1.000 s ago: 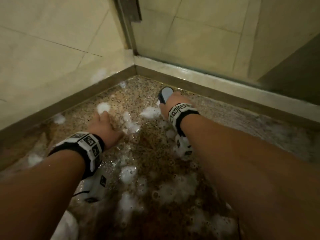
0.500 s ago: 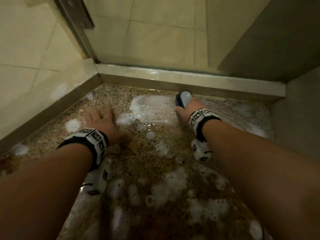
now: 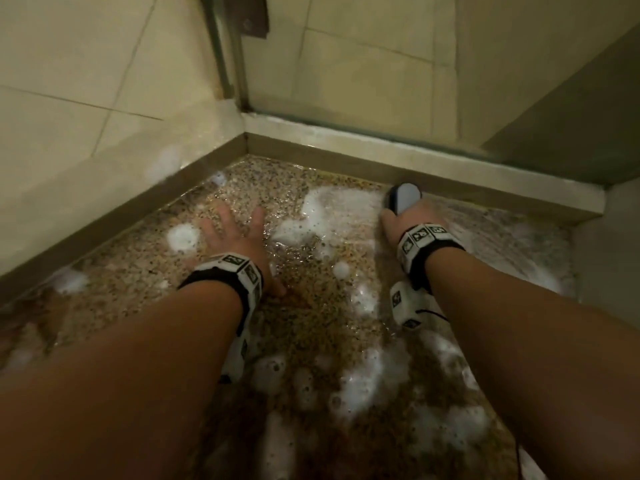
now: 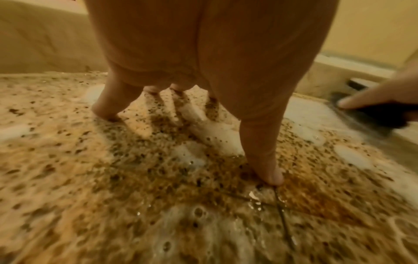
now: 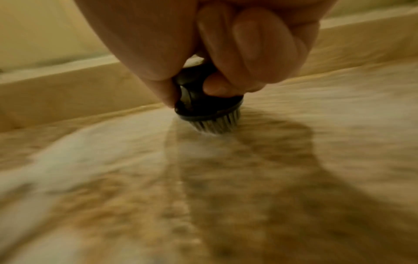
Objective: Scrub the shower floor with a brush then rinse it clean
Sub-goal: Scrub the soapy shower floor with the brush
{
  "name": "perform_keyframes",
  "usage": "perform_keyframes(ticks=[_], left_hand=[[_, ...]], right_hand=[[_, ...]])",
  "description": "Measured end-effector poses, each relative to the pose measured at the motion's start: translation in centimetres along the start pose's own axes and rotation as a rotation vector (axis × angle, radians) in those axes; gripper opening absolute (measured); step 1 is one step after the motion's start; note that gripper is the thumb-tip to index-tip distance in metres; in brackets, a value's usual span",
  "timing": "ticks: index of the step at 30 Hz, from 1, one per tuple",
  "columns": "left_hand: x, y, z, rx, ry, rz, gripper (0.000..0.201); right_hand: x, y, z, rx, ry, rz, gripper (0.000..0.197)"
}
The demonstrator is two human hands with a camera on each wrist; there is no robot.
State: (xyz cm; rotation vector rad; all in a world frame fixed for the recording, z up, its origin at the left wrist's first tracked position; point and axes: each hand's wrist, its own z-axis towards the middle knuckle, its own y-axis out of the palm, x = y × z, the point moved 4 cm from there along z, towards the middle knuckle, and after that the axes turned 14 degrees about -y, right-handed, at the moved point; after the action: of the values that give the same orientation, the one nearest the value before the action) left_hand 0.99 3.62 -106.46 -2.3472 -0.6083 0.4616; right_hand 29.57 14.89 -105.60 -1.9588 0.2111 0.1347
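Note:
The speckled brown shower floor [image 3: 304,327] is wet and patched with white foam [image 3: 329,213]. My right hand [image 3: 401,220] grips a small dark brush [image 3: 403,199] with a pale top, close to the far kerb. In the right wrist view the fingers [image 5: 244,44] curl round the brush [image 5: 203,105], whose bristles press on the floor [image 5: 135,178]. My left hand [image 3: 235,233] rests spread on the wet floor near the left wall. The left wrist view shows its fingertips [image 4: 269,176] propped on the stone [image 4: 113,196], and the brush [image 4: 373,114] at the right edge.
A raised stone kerb [image 3: 415,168] runs along the far side under a glass door [image 3: 346,64] with a metal hinge [image 3: 252,15]. A tiled wall [image 3: 86,116] and its skirting close the left side. A low step [image 3: 609,244] bounds the right.
My right hand has slid the brush to the right along the far kerb, leaving a wide foam smear. The left hand stays planted on the floor. The view has swung right.

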Motion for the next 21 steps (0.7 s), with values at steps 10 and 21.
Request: perform_keyframes(ticks=[10, 21], left_hand=[[-0.1, 0.0, -0.1, 0.007, 0.019, -0.046, 0.158], [0.3, -0.5, -1.2, 0.004, -0.011, 0.023, 0.155]], right_hand=[[-12.0, 4.3, -3.4, -0.219, -0.427, -0.133, 0.082], [2.2, -1.7, 0.8, -0.094, -0.113, -0.015, 0.076]])
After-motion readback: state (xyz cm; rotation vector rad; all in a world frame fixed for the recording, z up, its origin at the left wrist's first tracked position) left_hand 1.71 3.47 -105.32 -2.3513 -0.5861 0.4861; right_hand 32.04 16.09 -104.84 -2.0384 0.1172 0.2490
